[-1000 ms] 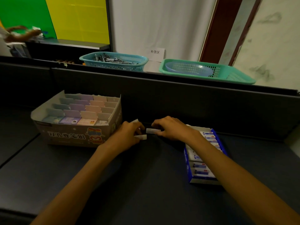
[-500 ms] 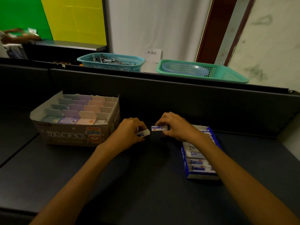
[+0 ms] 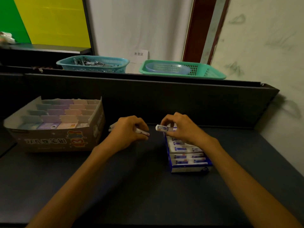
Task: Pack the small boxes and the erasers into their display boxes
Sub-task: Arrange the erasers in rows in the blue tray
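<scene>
My right hand (image 3: 182, 127) pinches a small white eraser with a blue label (image 3: 162, 128) just above the far end of the blue-and-white cardboard display box (image 3: 189, 169), where more erasers lie in rows. My left hand (image 3: 130, 132) curls round another white eraser (image 3: 142, 132) near the dark grey tabletop (image 3: 139, 186). Left of it stands the printed cardboard display box (image 3: 54, 142), filled with pastel small boxes (image 3: 65, 116).
</scene>
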The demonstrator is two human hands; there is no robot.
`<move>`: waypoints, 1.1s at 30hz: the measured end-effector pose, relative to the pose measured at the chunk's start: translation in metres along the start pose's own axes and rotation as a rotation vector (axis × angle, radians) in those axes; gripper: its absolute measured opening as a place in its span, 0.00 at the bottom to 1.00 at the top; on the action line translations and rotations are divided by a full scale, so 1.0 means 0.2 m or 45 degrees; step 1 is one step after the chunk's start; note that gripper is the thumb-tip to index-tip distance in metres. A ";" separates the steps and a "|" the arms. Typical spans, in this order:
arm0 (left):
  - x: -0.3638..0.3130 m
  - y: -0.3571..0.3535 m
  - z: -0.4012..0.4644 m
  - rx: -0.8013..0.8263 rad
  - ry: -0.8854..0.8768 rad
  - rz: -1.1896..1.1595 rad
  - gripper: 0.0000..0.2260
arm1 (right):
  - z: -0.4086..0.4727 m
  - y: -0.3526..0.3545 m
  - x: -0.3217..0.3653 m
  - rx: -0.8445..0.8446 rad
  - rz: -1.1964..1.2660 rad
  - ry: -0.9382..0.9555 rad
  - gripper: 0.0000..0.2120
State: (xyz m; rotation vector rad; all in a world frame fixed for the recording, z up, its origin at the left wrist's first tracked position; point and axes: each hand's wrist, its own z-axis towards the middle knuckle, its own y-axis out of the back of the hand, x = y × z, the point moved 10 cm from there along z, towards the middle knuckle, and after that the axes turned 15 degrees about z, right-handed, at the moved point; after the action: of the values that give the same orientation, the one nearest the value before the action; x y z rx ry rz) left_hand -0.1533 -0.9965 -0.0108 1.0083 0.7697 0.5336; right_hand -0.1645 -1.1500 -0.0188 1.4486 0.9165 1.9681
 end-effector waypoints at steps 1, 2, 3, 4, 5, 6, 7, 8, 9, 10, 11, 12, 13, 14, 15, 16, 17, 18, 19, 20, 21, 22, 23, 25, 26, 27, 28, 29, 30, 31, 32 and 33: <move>-0.02 0.00 0.01 0.007 -0.017 0.042 0.12 | -0.02 0.01 -0.01 -0.003 0.013 -0.010 0.14; -0.04 -0.01 0.01 0.017 -0.031 0.074 0.12 | -0.03 0.02 -0.02 -0.005 0.024 -0.024 0.15; -0.06 -0.02 0.01 0.030 -0.042 0.100 0.11 | -0.04 0.04 -0.03 -0.006 0.034 -0.036 0.16; -0.08 -0.02 0.02 0.039 -0.053 0.127 0.12 | -0.05 0.05 -0.04 -0.008 0.041 -0.043 0.18; -0.09 -0.03 0.02 0.046 -0.063 0.150 0.12 | -0.07 0.06 -0.04 -0.008 0.045 -0.042 0.19; -0.11 -0.03 0.02 0.050 -0.072 0.165 0.12 | -0.08 0.07 -0.04 -0.003 0.048 -0.040 0.20; -0.12 -0.04 0.02 0.052 -0.074 0.169 0.12 | -0.09 0.08 -0.04 0.001 0.053 -0.036 0.21; -0.14 -0.04 0.02 0.049 -0.073 0.166 0.13 | -0.10 0.08 -0.05 0.002 0.062 -0.031 0.22; -0.15 -0.04 0.01 0.041 -0.072 0.156 0.13 | -0.11 0.09 -0.05 -0.002 0.078 -0.025 0.22; -0.17 -0.04 0.01 0.028 -0.076 0.139 0.13 | -0.12 0.10 -0.05 -0.005 0.101 -0.020 0.22; -0.19 -0.04 0.01 0.012 -0.084 0.122 0.12 | -0.13 0.11 -0.06 -0.009 0.132 -0.017 0.21; -0.21 -0.03 0.01 -0.003 -0.093 0.110 0.12 | -0.14 0.12 -0.07 -0.014 0.163 -0.014 0.20; -0.22 -0.03 0.00 -0.013 -0.101 0.107 0.12 | -0.15 0.13 -0.07 -0.021 0.190 -0.012 0.19; -0.24 -0.03 0.00 -0.022 -0.108 0.114 0.12 | -0.16 0.13 -0.08 -0.028 0.217 -0.012 0.18; -0.25 -0.03 0.00 -0.032 -0.114 0.124 0.12 | -0.17 0.14 -0.09 -0.035 0.244 -0.014 0.17; -0.26 -0.03 0.00 -0.043 -0.119 0.131 0.13 | -0.18 0.15 -0.09 -0.041 0.269 -0.015 0.16; -0.27 -0.03 0.00 -0.050 -0.121 0.132 0.13 | -0.19 0.15 -0.10 -0.043 0.292 -0.018 0.15; -0.28 -0.04 0.00 -0.053 -0.125 0.129 0.13 | -0.21 0.16 -0.11 -0.044 0.317 -0.023 0.14; -0.30 -0.05 0.00 -0.053 -0.128 0.125 0.14 | -0.22 0.17 -0.12 -0.050 0.347 -0.029 0.14; -0.31 -0.05 0.00 -0.052 -0.134 0.129 0.14 | -0.23 0.18 -0.13 -0.064 0.385 -0.037 0.13; -0.33 -0.06 0.00 -0.051 -0.139 0.138 0.15 | -0.24 0.19 -0.14 -0.081 0.432 -0.045 0.12; -0.34 -0.07 0.00 -0.048 -0.143 0.143 0.15 | -0.26 0.21 -0.16 -0.097 0.479 -0.053 0.12; -0.35 -0.08 0.01 -0.045 -0.144 0.140 0.15 | -0.28 0.22 -0.17 -0.108 0.518 -0.061 0.12; -0.38 -0.10 0.01 -0.036 -0.140 0.125 0.16 | -0.31 0.23 -0.18 -0.102 0.563 -0.079 0.13; -0.39 -0.10 0.01 -0.032 -0.139 0.120 0.16 | -0.32 0.24 -0.19 -0.090 0.572 -0.082 0.14; -0.40 -0.10 0.01 -0.035 -0.142 0.119 0.15 | -0.34 0.24 -0.19 -0.075 0.571 -0.080 0.14; -0.42 -0.11 0.01 -0.041 -0.148 0.123 0.15 | -0.35 0.24 -0.20 -0.061 0.562 -0.076 0.15; -0.43 -0.11 0.01 -0.046 -0.156 0.128 0.15 | -0.37 0.24 -0.20 -0.055 0.541 -0.070 0.15; -0.45 -0.12 0.01 -0.045 -0.161 0.132 0.15 | -0.38 0.25 -0.21 -0.059 0.512 -0.064 0.14; -0.45 -0.13 0.01 -0.040 -0.162 0.135 0.15 | -0.39 0.26 -0.21 -0.067 0.477 -0.057 0.13; -0.46 -0.14 0.01 -0.032 -0.158 0.138 0.16 | -0.41 0.27 -0.21 -0.076 0.444 -0.051 0.13; -0.47 -0.15 0.01 -0.028 -0.154 0.143 0.16 | -0.42 0.28 -0.22 -0.087 0.412 -0.045 0.13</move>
State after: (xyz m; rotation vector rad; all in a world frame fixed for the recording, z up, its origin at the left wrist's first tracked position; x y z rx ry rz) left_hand -0.2086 -1.0774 -0.0077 1.0582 0.6012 0.5711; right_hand -0.2333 -1.2348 -0.0187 1.6705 0.6226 2.1693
